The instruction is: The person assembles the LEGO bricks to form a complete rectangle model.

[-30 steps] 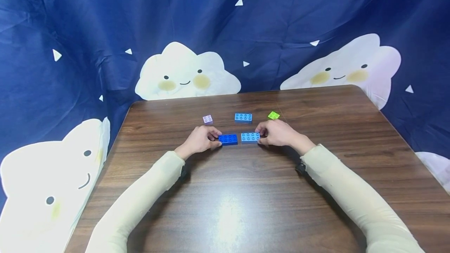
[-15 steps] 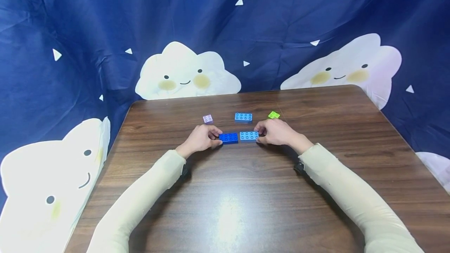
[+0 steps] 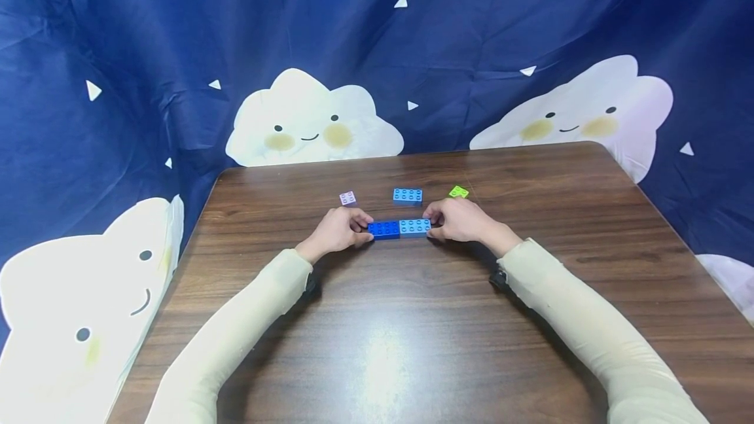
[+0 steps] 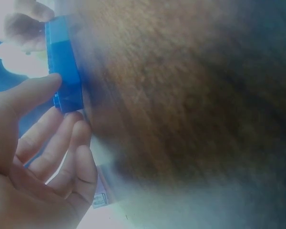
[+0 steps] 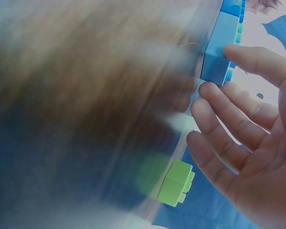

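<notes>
Worktop (image 3: 448, 319): brown wood-grain, under dk-blue rectangular plastic brick (image 3: 384, 230)
L hand (image 3: 336, 230): grip pinches dk-blue brick's left end
R hand (image 3: 462, 220): grip pinches lt-blue rectangular plastic brick (image 3: 415, 227), abutting dk-blue brick's rt end
Brick join: could skew if push goes uneven

- Head view: bright, mostly sharp; white glare on the tabletop (image 3: 448, 332), lower centre.
- Shadows: soft, along the inner sides of the left sleeve (image 3: 235, 326) and right sleeve (image 3: 589, 319).
- Left wrist view: hazy; overexposed upper left, wood grain blurred, right side dim; dark blue brick (image 4: 67, 62) comparatively defined.
- Right wrist view: tabletop smeared; green brick (image 5: 174, 183) reflection diffuse.
</notes>
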{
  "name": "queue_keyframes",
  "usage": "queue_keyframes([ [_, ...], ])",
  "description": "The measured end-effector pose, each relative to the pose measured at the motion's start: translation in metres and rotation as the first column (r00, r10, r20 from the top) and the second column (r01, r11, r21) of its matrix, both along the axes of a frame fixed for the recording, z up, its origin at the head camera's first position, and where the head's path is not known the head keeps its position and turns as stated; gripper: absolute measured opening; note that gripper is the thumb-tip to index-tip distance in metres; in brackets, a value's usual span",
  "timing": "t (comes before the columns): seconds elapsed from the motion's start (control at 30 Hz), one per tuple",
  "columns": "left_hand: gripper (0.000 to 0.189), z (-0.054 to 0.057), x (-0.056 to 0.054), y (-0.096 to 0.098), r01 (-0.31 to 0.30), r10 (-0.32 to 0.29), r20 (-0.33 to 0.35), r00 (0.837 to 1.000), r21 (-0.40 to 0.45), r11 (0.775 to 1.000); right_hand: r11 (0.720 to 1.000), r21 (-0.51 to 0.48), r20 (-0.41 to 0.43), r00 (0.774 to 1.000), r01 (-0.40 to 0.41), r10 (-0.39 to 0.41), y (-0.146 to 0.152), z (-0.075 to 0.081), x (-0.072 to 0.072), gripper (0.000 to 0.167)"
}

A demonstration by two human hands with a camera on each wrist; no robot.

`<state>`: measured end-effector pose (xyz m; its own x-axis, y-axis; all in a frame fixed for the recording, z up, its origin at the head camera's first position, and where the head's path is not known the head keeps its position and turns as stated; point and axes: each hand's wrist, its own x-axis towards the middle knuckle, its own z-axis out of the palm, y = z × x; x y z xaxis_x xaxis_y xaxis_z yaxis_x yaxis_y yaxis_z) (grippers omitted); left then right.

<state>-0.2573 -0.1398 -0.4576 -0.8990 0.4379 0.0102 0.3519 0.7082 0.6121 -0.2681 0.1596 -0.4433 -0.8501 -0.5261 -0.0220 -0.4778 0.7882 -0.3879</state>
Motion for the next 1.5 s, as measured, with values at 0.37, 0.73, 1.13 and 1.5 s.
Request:
queue_keyframes([
  [0.37,0.03,0.0013,-0.0006,0.0012,0.0,0.0,-0.001,1.0,-0.02,1.0,1.0,0.006,0.0,1.0,-0.001,0.001,-0.0005,-0.0013,-0.0022,0.033],
  [0.73,0.03,0.0006,-0.0007,0.0016,-0.003,0.003,0.007,1.0,-0.02,1.0,1.0,0.009,0.003,1.0,-0.007,0.007,-0.0005,-0.003,-0.0028,0.034],
  [1.13,0.03,0.0004,-0.0006,0.0014,-0.003,0.003,0.005,1.0,-0.026,1.0,1.0,0.01,0.003,1.0,-0.01,0.01,-0.0006,-0.0014,-0.0009,0.034],
  [1.5,0.031,-0.0002,-0.0008,0.0016,0.001,-0.001,0.001,1.0,-0.024,1.0,1.0,0.006,0.013,1.0,-0.01,0.01,-0.0009,-0.0016,-0.001,0.034],
])
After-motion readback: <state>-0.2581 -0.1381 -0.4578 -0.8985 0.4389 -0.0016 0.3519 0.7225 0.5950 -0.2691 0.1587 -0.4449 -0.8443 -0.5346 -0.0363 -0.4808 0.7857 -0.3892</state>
